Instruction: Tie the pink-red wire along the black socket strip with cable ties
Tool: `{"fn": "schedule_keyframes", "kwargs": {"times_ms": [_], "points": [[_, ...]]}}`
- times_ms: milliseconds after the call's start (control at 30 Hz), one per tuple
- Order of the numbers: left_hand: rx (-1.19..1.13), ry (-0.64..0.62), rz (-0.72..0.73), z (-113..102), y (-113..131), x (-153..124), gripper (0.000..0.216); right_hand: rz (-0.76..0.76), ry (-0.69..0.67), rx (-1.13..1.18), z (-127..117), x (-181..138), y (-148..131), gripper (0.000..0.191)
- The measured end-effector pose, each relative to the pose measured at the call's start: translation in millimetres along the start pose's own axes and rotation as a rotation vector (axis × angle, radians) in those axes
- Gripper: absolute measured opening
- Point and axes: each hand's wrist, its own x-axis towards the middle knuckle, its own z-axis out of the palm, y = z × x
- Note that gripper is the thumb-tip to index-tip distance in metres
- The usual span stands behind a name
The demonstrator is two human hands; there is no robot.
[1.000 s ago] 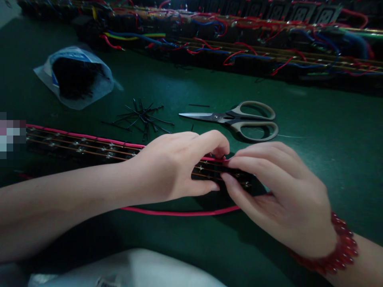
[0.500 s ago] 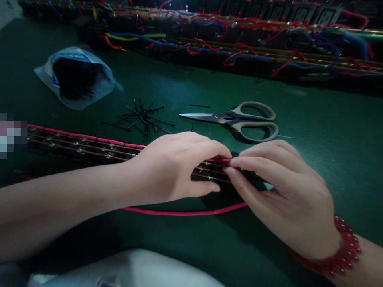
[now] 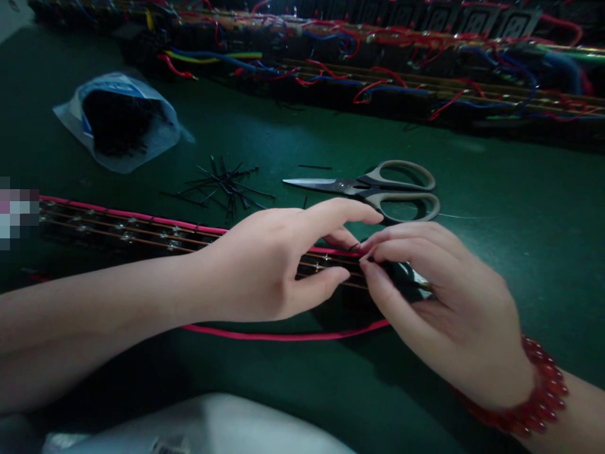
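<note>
A long dark strip (image 3: 127, 230) with copper wires and solder points lies across the green table, a red wire (image 3: 283, 335) running along it and looping back in front. My left hand (image 3: 274, 265) grips the strip's right end, index finger lifted and stretched out. My right hand (image 3: 439, 302), with a red bead bracelet on the wrist, pinches something small and dark at the strip's end, fingertips against my left fingers. What it pinches is too small to name.
Grey-handled scissors (image 3: 378, 189) lie just behind the hands. Several black cable ties (image 3: 227, 186) are scattered to the left of the scissors, and an open plastic bag (image 3: 118, 120) of black ties sits further left. Wired strips (image 3: 378, 69) are stacked along the back.
My left index finger has lifted off the strip and stretched out. My right fingertips have drawn in a little to the strip's end. The strip and scissors have not moved.
</note>
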Motion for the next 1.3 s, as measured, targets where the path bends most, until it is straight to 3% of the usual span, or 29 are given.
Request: {"fn": "schedule_keyframes", "kwargs": {"times_ms": [167, 700, 1100, 1300], "points": [[-0.033, -0.055, -0.100, -2.9, 2.5, -0.4, 0.052, -0.066, -0.003, -0.032, -0.9, 0.5, 0.2, 0.015], [-0.015, -0.112, -0.060, -8.3, 1.3, -0.5, 0.068, -0.141, 0.042, -0.065, -1.9, 1.8, -2.5, 0.020], [0.105, -0.114, -0.050, -2.5, 0.1, 1.7, 0.031, -0.168, 0.032, -0.037, -3.6, 4.4, -3.0, 0.019], [0.090, -0.098, -0.050, -3.1, 0.2, 2.6, 0.029, -0.154, 0.012, -0.020, -2.8, 4.6, -3.0, 0.019]]}}
